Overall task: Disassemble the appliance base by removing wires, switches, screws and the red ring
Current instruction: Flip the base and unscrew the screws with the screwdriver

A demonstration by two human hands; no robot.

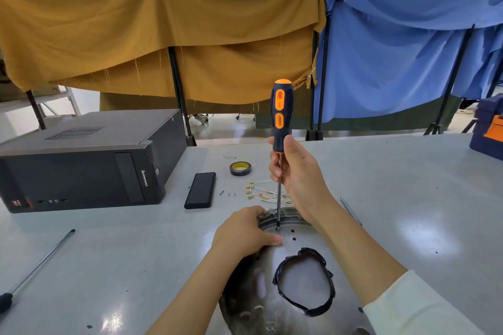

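On the tabletop (pixel 408 185), head view, bottom centre: base (pixel 272 280), a shallow dish of polished sheet metal with a black-edged central opening and small holes near its far rim. Left hand (pixel 245 231) rests on the far-left rim, fingers curled over the edge to steady it. Right hand (pixel 294 171) grips the screwdriver (pixel 281 114) low on the handle and upper shaft; the tool stands upright, tip at the far rim (whether it is seated in a screw head cannot be told). Removed wires (pixel 265 193) with brass terminals and loose screws (pixel 228 193) lie just beyond the base. Tape roll (pixel 240 168), a black case (pixel 200 190) and a computer (pixel 81 160) sit farther back and left.

Handling, judged: the base is probably light, stiff and slippery, apt to spin or skid under torque; hold it at the rim, pressing down. Cut edges may be sharp. Screws are small and easily lost.
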